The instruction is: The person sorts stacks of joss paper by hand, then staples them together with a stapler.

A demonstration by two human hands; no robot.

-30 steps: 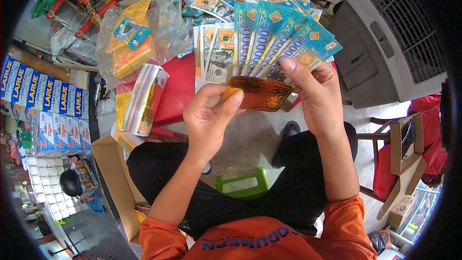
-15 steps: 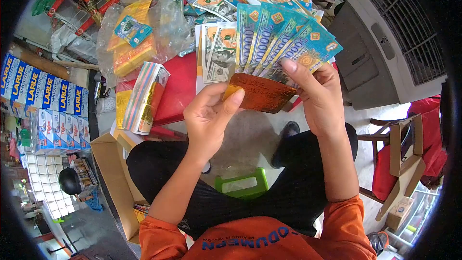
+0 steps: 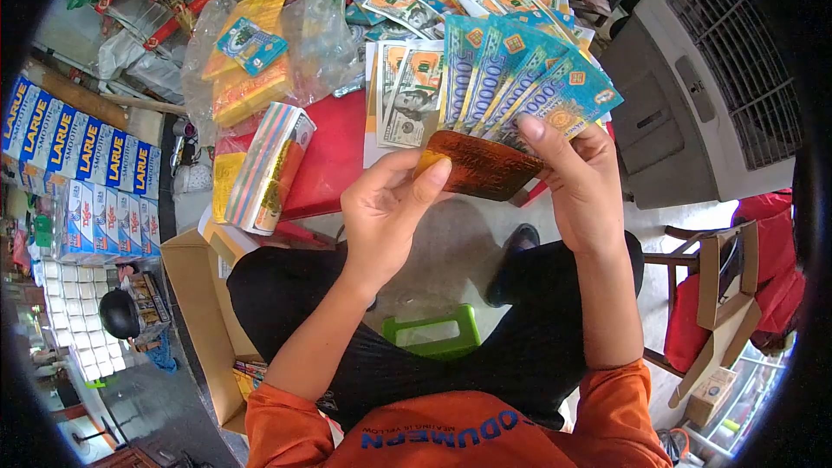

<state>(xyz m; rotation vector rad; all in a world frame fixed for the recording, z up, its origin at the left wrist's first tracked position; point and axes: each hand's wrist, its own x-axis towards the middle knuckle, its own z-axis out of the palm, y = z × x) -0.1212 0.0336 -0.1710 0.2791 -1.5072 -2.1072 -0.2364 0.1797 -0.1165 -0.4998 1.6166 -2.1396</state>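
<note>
My right hand (image 3: pixel 579 182) is closed on a fan of blue banknotes (image 3: pixel 498 61), its thumb pressed on their lower ends. Between the thumb and fingers of my left hand (image 3: pixel 386 208) is the left end of a shiny copper-gold sheet (image 3: pixel 481 166). This sheet lies across the bottom of the fan, and its right end reaches the fingers of my right hand. Just behind the fan, dollar-style notes (image 3: pixel 407 104) rest on white paper. A thick banded stack of notes (image 3: pixel 270 169) stands to the left of my left hand.
Loose notes (image 3: pixel 403 9) cover the back of the red table (image 3: pixel 325 160). A clear plastic bag with yellow packs (image 3: pixel 251 91) lies at the back left. An open cardboard box (image 3: pixel 195 295) is on the left, a grey air cooler (image 3: pixel 667 104) on the right, and a green stool (image 3: pixel 433 332) below.
The view has shifted slightly, so the table things appear a little further right. Both hands keep their holds, and the copper-gold sheet now looks darker and tilted a little differently.
</note>
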